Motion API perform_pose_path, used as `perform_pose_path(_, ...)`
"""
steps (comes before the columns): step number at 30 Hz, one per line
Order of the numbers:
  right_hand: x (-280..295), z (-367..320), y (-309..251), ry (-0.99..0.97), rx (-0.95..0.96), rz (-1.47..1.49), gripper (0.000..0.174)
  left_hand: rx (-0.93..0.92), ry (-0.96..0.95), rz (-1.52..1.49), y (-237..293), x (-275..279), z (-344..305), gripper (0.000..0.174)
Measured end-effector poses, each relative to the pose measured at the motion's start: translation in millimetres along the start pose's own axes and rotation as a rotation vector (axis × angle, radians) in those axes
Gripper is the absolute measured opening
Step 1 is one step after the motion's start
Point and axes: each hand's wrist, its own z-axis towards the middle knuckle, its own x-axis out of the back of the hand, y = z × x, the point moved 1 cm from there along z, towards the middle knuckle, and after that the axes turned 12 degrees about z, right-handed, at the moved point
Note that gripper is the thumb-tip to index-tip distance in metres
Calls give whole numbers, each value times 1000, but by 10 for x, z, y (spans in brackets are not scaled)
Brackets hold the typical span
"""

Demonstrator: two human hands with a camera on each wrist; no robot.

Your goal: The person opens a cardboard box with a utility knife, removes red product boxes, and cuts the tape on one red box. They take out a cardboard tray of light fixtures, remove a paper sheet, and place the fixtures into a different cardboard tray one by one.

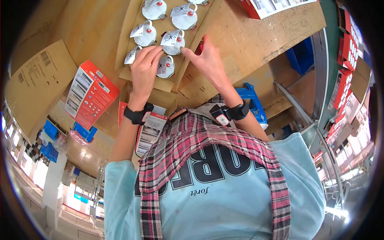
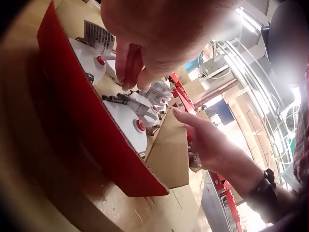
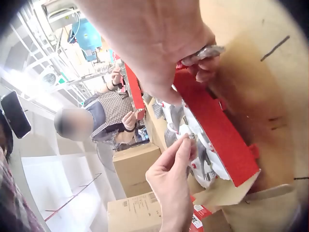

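Note:
An open carton (image 3: 217,128), red outside and brown inside, holds rows of round white lamps (image 1: 185,20) with white cables, red plugs and printed tags. My left hand (image 1: 145,70) reaches over the near end of it. Its thumb and fingertips come together among the lamps; I cannot tell whether they pinch anything. At the carton's right side is my right hand (image 1: 208,62), its thumb extended toward a tagged lamp (image 1: 173,43). Its curled fingers grip a small crinkled clear plastic bag (image 3: 205,54) with something red beside it.
A red and white printed box (image 1: 91,94) stands left of the carton, near a large brown carton (image 1: 38,88). Another printed box (image 1: 276,6) lies at the table's far edge. A blue stool (image 1: 253,102) is at the right. Another person (image 3: 113,108) works across the table.

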Motion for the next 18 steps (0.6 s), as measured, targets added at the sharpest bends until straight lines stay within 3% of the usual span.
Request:
perform_pose_path(10,-117,-26,73,53,15,14,51,-5,-25,64,11,-54,11,16)
perform_pose_path(13,-136,-16,124,47,21,71,51,11,72,15,18,-16,-18,15)
perform_pose_path(18,-147,16,323,55,152,219,52,86,90,33,-84,273,-312,13)
